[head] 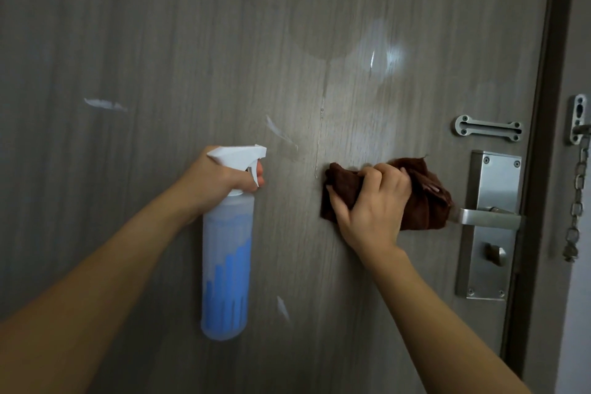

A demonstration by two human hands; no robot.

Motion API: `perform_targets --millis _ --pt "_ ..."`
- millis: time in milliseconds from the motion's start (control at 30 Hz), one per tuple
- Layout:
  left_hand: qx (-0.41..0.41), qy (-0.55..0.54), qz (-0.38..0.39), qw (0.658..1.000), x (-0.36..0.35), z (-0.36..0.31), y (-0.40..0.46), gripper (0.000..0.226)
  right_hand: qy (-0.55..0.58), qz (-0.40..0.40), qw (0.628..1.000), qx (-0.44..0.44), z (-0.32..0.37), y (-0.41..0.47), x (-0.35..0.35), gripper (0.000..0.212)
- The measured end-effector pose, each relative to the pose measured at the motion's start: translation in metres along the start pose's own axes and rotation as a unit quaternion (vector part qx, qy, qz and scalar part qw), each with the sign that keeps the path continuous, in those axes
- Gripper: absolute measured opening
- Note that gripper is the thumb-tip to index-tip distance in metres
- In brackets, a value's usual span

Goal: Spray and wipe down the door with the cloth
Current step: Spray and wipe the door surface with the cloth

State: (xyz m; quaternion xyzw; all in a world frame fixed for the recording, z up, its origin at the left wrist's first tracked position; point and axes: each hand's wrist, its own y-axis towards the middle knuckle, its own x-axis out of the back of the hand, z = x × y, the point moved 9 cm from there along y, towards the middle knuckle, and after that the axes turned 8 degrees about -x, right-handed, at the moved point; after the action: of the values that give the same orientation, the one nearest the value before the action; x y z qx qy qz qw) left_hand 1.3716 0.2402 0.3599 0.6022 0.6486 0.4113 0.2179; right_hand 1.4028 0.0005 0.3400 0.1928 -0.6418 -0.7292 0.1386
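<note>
Now the right hand presses the bunched brown cloth on the wet door to wipe, the left hand grips the spray bottle, and the drips above look next.

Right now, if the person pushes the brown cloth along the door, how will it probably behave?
The brown cloth is bunched in folds under the right hand, so it is probably soft and floppy. Pressed on the door near a wet streak, it likely slides easily.

cloth against door, spray bottle to its left, lever handle just right
</note>
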Motion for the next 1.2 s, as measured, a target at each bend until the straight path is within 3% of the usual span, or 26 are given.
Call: perform_targets --millis 267,533,767,900,1200 --pt "-0.009 0.002 0.007 1.000 0.002 0.004 -0.002 0.027 -0.017 0.025 0.999 -0.033 0.013 -0.021 -0.003 0.057" --pt "-0.022 0.009 -0.019 1.000 0.012 0.011 -0.015 0.021 -0.035 0.047 0.998 -0.021 0.031 -0.045 -0.007 0.053" --pt "-0.042 0.011 0.010 0.999 0.004 0.002 -0.016 0.017 -0.063 0.035 0.997 -0.040 0.036 -0.043 -0.007 0.054" --pt "-0.041 -0.002 0.029 0.999 0.007 0.004 -0.012 0.007 -0.066 0.026 0.995 -0.067 0.047 -0.024 -0.011 0.058" --pt "-0.013 -0.053 0.027 0.998 0.015 0.014 -0.009 0.020 -0.059 -0.009 0.996 -0.070 0.081 0.026 -0.024 0.057"
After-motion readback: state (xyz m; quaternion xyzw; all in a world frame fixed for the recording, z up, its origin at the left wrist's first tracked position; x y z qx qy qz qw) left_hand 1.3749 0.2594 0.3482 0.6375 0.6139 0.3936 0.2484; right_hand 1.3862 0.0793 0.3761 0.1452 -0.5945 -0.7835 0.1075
